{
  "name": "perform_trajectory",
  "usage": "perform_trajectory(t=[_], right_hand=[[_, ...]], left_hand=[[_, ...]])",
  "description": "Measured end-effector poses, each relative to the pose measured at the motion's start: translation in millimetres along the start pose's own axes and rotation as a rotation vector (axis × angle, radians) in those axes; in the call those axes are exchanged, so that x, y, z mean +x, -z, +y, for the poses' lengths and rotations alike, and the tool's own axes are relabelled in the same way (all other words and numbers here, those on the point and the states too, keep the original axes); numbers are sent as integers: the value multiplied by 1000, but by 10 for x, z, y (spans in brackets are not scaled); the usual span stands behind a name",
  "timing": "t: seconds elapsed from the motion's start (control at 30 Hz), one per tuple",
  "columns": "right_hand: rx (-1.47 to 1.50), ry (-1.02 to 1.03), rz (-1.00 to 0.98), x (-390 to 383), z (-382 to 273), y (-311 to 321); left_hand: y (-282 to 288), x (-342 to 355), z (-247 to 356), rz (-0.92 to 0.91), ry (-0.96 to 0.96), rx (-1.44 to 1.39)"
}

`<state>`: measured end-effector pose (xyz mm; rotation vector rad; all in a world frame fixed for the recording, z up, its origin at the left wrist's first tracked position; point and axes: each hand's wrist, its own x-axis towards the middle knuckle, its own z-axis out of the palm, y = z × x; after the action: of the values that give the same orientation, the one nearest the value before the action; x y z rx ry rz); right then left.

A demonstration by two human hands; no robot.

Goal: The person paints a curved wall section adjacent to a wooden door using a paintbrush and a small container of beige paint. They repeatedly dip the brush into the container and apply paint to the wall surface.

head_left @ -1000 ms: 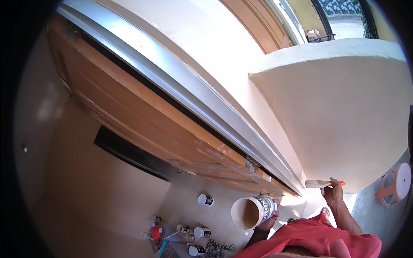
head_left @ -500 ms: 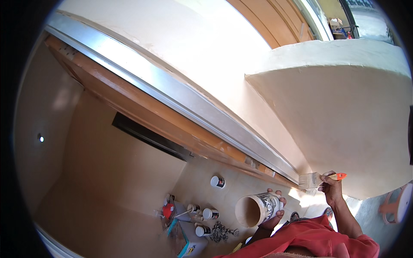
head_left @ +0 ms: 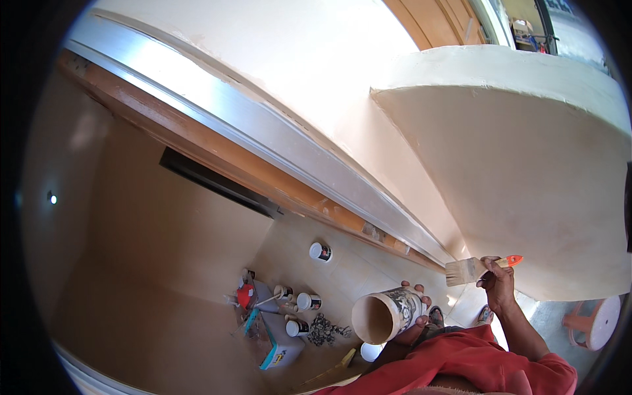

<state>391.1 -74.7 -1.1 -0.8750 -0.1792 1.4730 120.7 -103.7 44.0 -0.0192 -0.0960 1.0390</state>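
My left hand (head_left: 417, 309) grips a white paint container (head_left: 377, 318) with dark markings, tilted so its opening and pale brown inside face the camera. My right hand (head_left: 497, 283) holds a wide paintbrush (head_left: 465, 272) by its orange-tipped handle, bristles pointing left, above and right of the container. Beyond the brush are a pale metal door frame (head_left: 289, 155), an orange-brown wooden door edge (head_left: 191, 145) and a curved, cream-coloured wall (head_left: 513, 178).
On the tiled floor (head_left: 375, 270) stand several small white tubs (head_left: 320, 251), grey boxes (head_left: 283, 339) with a red item (head_left: 245, 295), and a crumpled patterned cloth (head_left: 322, 332). A pink plastic stool (head_left: 596, 322) is at the right. My sandalled feet (head_left: 485, 314) show below.
The view has shifted, so the floor objects sit higher in the picture. My right hand and brush have moved a little left and up, with the bristles now broadside to the camera.
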Motion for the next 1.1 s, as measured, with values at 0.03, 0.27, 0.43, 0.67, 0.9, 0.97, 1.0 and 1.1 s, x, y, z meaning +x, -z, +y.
perform_trajectory(t=[0.03, 0.27, 0.43, 0.67, 0.9, 0.97, 1.0, 1.1], right_hand=[[7, -6, -8, -27, -26, -28], [98, 33, -24, -218, -253, -483], [98, 333, -102, -472, -614, -1036], [-227, 1147, -153, -824, -995, -1696], [-916, 1828, -196, -1181, -1129, -2406], [-1017, 1869, -257, -1198, -1099, -2453], [-1044, 1874, -289, -1188, -1056, -2537], [-1147, 1981, -225, -1040, -950, -2543]], left_hand=[[5, -11, -2, -4, 4, -5], [45, 3, 179, -30, 53, -47], [94, 61, 450, -43, 115, 43], [148, 160, 972, -67, 296, 129], [135, 36, 1387, 86, 274, 305], [101, 47, 1449, 77, 300, 261], [131, 35, 1528, 63, 311, 263], [179, 115, 1681, -58, 431, 167]])
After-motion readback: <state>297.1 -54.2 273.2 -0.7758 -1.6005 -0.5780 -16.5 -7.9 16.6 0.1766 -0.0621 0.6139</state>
